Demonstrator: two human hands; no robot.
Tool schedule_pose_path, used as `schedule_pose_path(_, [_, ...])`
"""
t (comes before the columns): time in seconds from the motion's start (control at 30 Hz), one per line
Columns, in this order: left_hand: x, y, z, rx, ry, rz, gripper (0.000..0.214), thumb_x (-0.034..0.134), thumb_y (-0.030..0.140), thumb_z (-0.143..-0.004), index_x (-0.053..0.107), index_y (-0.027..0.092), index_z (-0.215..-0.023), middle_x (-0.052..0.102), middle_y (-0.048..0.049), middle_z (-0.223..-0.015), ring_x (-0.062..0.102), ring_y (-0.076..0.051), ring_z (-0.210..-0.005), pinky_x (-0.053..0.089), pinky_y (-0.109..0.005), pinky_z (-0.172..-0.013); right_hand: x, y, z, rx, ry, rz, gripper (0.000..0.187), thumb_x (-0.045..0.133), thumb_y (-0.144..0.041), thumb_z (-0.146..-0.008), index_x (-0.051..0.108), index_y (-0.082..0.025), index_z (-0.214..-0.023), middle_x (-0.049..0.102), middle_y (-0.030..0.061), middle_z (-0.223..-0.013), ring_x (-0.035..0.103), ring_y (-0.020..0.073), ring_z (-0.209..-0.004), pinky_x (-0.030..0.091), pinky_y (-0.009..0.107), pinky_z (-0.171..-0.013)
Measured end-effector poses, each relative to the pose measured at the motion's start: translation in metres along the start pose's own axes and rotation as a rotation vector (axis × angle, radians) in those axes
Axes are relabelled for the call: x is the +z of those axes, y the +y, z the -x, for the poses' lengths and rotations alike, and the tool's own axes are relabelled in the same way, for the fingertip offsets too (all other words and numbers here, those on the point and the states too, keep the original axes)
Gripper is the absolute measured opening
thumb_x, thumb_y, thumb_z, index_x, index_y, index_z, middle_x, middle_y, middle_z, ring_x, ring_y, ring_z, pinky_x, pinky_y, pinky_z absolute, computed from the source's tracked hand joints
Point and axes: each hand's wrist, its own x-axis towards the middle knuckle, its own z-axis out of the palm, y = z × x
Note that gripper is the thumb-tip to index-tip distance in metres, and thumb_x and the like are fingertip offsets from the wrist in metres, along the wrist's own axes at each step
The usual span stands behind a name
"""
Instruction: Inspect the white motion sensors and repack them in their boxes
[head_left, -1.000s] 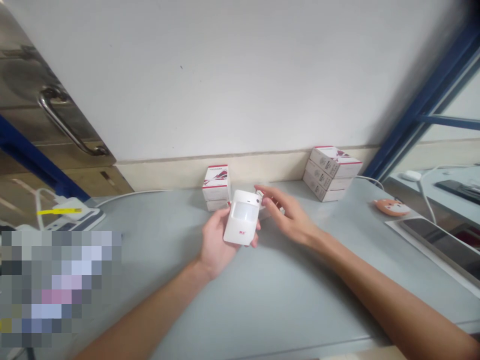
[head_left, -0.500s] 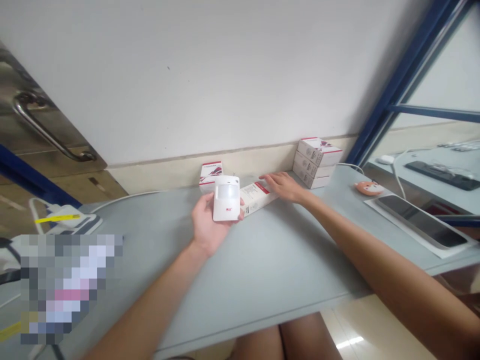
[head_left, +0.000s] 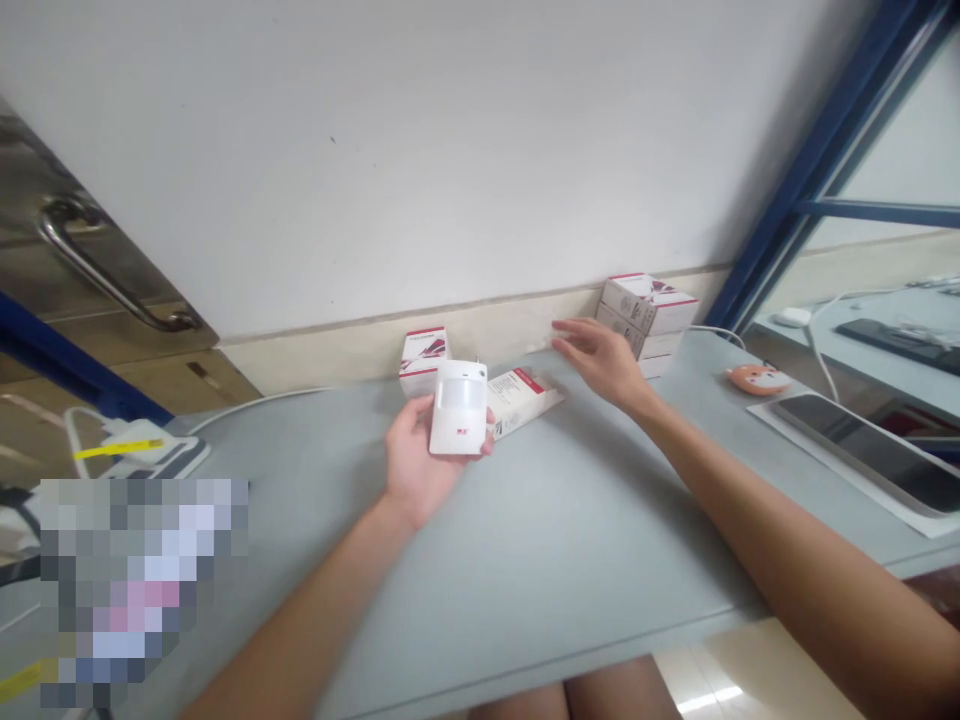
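Observation:
My left hand [head_left: 416, 460] holds a white motion sensor [head_left: 458, 408] upright above the grey table [head_left: 525, 560], fingers wrapped round its sides. Just behind the sensor lies an open white and red box [head_left: 521, 398] flat on the table. My right hand [head_left: 600, 360] hovers with fingers spread beyond that box, close to a stack of white and red boxes [head_left: 649, 320] by the wall, and holds nothing.
Another small stack of white and red boxes [head_left: 424, 358] stands against the wall behind the sensor. An orange round object [head_left: 759, 380] and a dark tablet on a white sheet [head_left: 870, 450] lie at the right. A white charger with cable [head_left: 139, 445] lies at the left.
My right hand lifted off the open box and moved up and right toward the stack of boxes. The left hand still holds the sensor in about the same place.

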Motion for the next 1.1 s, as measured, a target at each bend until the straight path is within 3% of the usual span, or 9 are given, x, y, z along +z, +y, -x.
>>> schedule_pose_path(0.1, [0.001,0.001,0.001,-0.004,0.021,0.021,0.039,0.051,0.034,-0.094,0.073,0.008,-0.113,0.074,-0.0209,-0.097,0.071,-0.029,-0.079,0.054,-0.036,-0.063,-0.005,-0.001,-0.003,0.040,0.123,-0.080,0.028,0.075,-0.044,-0.086,0.082,-0.022,-0.102,0.080,0.0081,-0.110,0.076,0.0260,-0.101,0.061,0.042,-0.099])
schedule_pose_path(0.23, [0.002,0.002,0.002,-0.027,0.026,0.035,0.034,0.055,0.031,-0.092,0.073,0.009,-0.110,0.074,-0.0203,-0.102,0.072,-0.030,-0.083,0.055,-0.037,-0.064,-0.007,-0.002,-0.006,0.177,0.107,-0.188,0.028,0.079,-0.044,-0.082,0.081,-0.021,-0.098,0.082,0.0074,-0.096,0.078,0.0264,-0.092,0.062,0.043,-0.093])
schedule_pose_path(0.47, [0.003,-0.004,0.002,-0.043,-0.037,0.010,0.036,0.051,0.034,-0.097,0.072,0.010,-0.113,0.074,-0.0199,-0.102,0.072,-0.031,-0.086,0.055,-0.038,-0.066,-0.007,-0.013,-0.001,0.184,0.025,-0.269,0.034,0.080,-0.052,-0.084,0.079,-0.021,-0.098,0.082,0.0077,-0.099,0.077,0.0254,-0.087,0.061,0.046,-0.094])
schedule_pose_path(0.8, [0.010,-0.007,0.008,-0.124,-0.115,-0.103,0.037,0.048,0.040,-0.100,0.069,0.011,-0.111,0.074,-0.0206,-0.091,0.067,-0.027,-0.066,0.050,-0.038,-0.063,-0.004,-0.023,0.003,0.129,-0.037,-0.424,0.036,0.084,-0.055,-0.082,0.077,-0.022,-0.097,0.080,0.0082,-0.114,0.075,0.0271,-0.108,0.059,0.045,-0.105])
schedule_pose_path(1.1, [0.018,-0.007,0.015,-0.118,-0.168,-0.154,0.036,0.041,0.038,-0.103,0.065,0.012,-0.110,0.075,-0.0187,-0.084,0.067,-0.027,-0.058,0.049,-0.038,-0.062,-0.009,-0.031,0.000,0.119,0.024,-0.524,0.029,0.085,-0.048,-0.083,0.076,-0.023,-0.094,0.078,0.0071,-0.118,0.073,0.0256,-0.111,0.060,0.045,-0.104])
